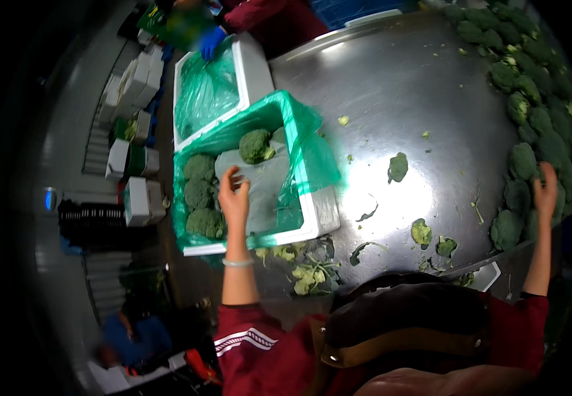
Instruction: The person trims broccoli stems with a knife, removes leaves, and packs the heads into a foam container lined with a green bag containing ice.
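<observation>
My left hand (234,197) hangs over a white polystyrene box (323,213) lined with green plastic film (311,163). Its fingers are curled but apart, and nothing shows between them. Several broccoli heads lie in the box: a row (199,194) along the left side and a head (255,146) at the far end, with another partly hidden beside it. A pale grey sheet or layer (268,193) covers part of the inside. Far to the right, my right hand (545,192) is at a large broccoli pile (543,133), fingers apart; whether it touches a head is unclear.
A steel table (444,89) carries broccoli scraps, a loose broccoli piece (398,167) and leaf trimmings (311,274). Beyond my box stands a second lined box (256,69), with a co-worker's blue-gloved hand (211,43) at it. White boxes (135,79) are stacked at left.
</observation>
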`<state>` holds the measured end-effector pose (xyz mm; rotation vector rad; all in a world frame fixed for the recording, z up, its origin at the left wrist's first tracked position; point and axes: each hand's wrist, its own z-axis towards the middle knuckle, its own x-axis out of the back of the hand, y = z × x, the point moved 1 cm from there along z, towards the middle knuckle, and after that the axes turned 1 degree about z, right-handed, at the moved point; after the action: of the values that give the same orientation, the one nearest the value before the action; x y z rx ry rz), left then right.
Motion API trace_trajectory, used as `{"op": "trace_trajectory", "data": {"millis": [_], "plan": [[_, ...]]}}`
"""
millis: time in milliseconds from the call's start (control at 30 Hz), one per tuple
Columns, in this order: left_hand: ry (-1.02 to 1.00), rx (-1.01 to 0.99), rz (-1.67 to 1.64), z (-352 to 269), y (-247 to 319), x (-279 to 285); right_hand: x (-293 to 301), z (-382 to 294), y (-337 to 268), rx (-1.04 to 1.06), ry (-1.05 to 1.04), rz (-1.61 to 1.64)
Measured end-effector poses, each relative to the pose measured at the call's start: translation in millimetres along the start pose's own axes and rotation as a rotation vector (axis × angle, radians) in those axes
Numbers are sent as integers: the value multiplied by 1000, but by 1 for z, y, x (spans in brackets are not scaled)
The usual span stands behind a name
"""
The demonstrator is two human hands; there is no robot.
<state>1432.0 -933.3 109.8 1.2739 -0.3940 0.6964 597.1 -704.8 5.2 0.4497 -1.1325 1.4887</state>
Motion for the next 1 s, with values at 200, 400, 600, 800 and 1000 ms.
{"op": "trace_trajectory", "data": {"millis": [200,400,600,800,1000], "plan": [[-262,-373,552,109,-41,-48,-13,-69,-209,-59,-161,94],[-195,-365,405,139,-104,-67,-16,-145,-278,-96,-241,199],[-207,483,-870,60,-28,2,-40,-180,-309,-159,-343,397],[-393,601,-1011,-70,32,34,-63,-98,-390,313,-396,355],[-504,801,-942,-189,92,14,-48,-48,-496,873,-284,218]]}}
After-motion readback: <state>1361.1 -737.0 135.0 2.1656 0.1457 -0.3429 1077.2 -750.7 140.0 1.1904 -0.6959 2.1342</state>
